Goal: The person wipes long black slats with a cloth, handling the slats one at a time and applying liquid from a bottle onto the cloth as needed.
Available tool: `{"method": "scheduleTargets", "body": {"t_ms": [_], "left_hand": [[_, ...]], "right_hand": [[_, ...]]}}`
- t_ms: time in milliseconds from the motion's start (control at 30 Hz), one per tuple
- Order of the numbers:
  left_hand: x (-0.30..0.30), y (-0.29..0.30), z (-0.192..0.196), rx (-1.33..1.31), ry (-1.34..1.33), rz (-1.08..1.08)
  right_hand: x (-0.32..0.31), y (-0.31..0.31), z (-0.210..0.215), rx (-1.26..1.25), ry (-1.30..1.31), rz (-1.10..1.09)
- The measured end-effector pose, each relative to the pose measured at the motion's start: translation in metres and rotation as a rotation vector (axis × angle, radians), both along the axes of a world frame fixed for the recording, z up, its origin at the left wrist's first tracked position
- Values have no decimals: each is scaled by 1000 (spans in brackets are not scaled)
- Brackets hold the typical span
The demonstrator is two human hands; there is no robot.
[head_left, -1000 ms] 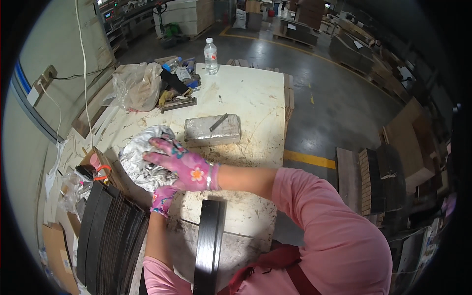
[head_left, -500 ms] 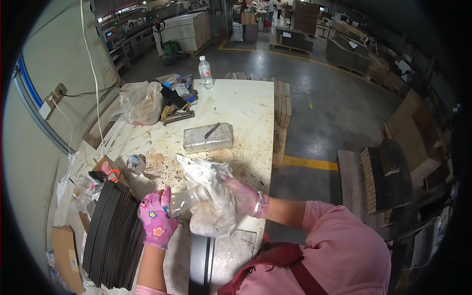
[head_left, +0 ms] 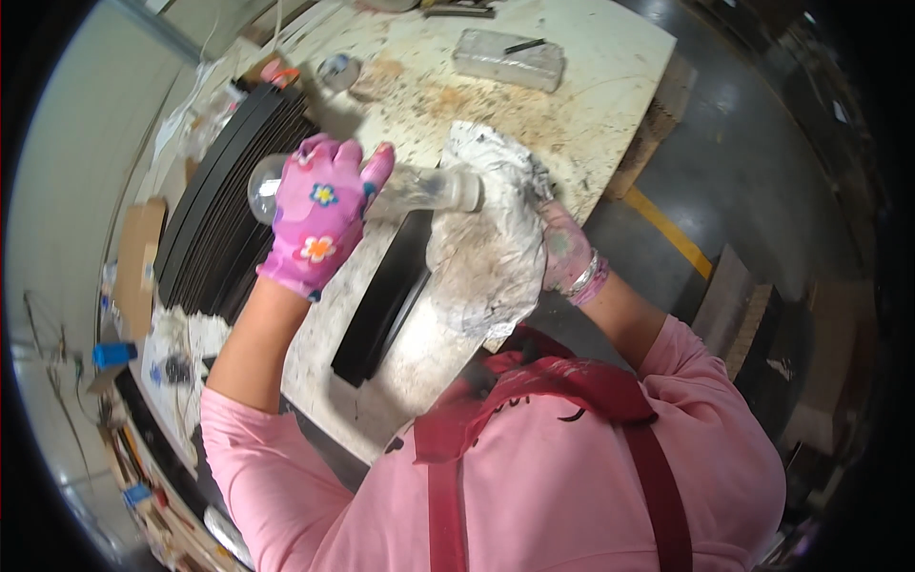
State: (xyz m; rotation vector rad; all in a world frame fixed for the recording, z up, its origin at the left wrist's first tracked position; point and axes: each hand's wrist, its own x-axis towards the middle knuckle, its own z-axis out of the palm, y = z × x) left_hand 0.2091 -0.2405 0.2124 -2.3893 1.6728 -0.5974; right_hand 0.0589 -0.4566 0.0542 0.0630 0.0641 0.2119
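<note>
My left hand (head_left: 322, 214), in a pink flowered glove, is closed around a clear plastic bottle (head_left: 410, 191). The bottle lies nearly level, its rounded base out to the left and its open-looking neck against a crumpled white cloth. That cloth (head_left: 486, 257) is stained grey-brown and hangs from my right hand (head_left: 569, 246), whose gloved fingers are partly hidden behind its edge. Below the bottle, a black strip-like piece (head_left: 381, 305) rests on the table, its upper end near the cloth.
Many-layered black curved strips stand stacked (head_left: 224, 191) left of my left hand. The stained white table (head_left: 410, 105) carries a wrapped grey block (head_left: 510, 62) with a small dark bar (head_left: 524, 45) on top. A small round container (head_left: 338, 71) stands at the back left. Cardboard (head_left: 143, 248) leans beyond the stack.
The view has tipped down toward my body. The bottle now shows at full length, its neck at the cloth, and the cloth hangs more spread out over the table's near part.
</note>
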Motion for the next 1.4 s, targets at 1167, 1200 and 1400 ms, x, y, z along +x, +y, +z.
{"method": "scheduleTargets", "body": {"t_ms": [1167, 1200, 1400], "left_hand": [[20, -48, -68, -310, 747, 158], [29, -54, -75, -416, 775, 140], [92, -88, -104, -972, 1086, 394]], "right_hand": [[42, -56, -15, -137, -102, 41], [45, -64, -20, -165, 95, -15], [61, -117, -39, -482, -59, -175]]}}
